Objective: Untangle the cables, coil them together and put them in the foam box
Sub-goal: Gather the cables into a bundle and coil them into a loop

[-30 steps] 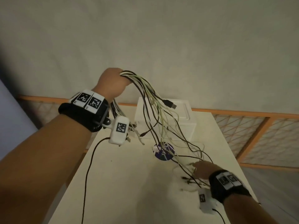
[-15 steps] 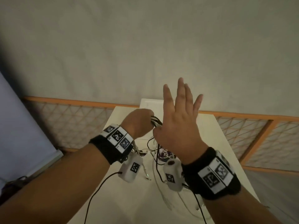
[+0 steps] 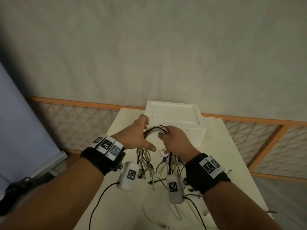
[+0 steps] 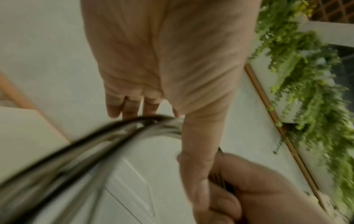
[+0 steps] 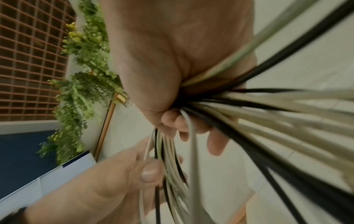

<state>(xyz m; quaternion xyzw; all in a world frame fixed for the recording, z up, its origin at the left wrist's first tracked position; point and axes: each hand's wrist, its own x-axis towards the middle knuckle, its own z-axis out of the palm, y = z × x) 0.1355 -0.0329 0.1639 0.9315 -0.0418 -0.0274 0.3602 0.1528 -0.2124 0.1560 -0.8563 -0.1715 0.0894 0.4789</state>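
A bundle of black and white cables (image 3: 156,129) arches between my two hands above the table, just in front of the white foam box (image 3: 174,113), whose lid is on. My left hand (image 3: 144,130) holds the left side of the arch, thumb in front and fingers behind the strands (image 5: 168,174). My right hand (image 3: 163,135) is a fist around the right side (image 5: 249,106). From both hands the cable ends hang down and trail over the table (image 3: 224,146). In the left wrist view the blurred cables (image 4: 114,130) cross below the fingers.
A purple-and-white round item (image 3: 163,155) lies under the hanging cables. Loose cable ends (image 3: 174,218) spread over the near table. An orange lattice railing (image 3: 249,120) runs behind the table, and a blue panel (image 3: 20,122) stands at the left. Green plants (image 4: 306,91) hang nearby.
The left hand has brought the bundle down from high up to just in front of the box. The right hand left the table, rose with its fingers spread, and now grips the bundle.
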